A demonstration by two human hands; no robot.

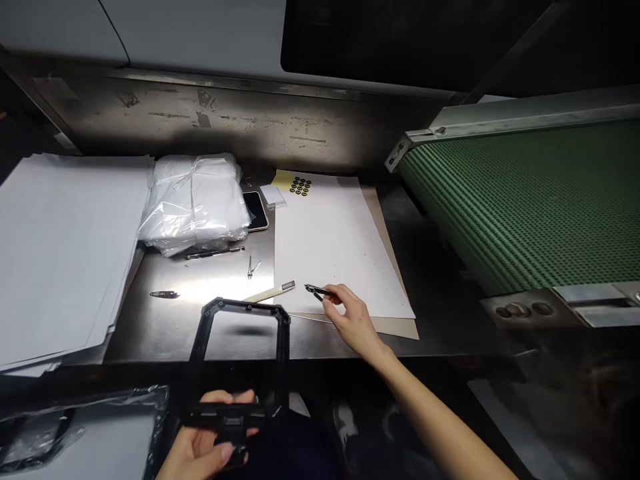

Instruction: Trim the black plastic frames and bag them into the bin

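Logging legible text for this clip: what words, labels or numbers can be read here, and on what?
None can be read.
Yellow sheet: black round stickers with marks too small to read.
Black frame in the left hand: no legible marking.

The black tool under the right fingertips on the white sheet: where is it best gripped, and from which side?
Pinch the black tool at its near right end, coming from above. It lies flat with its point aimed left, and the right hand already touches that end.

A shiny metal table [220, 333] holds white paper sheets [60, 247], a plastic bag bundle [195, 200], a phone [256, 210], and small tools [215, 252].
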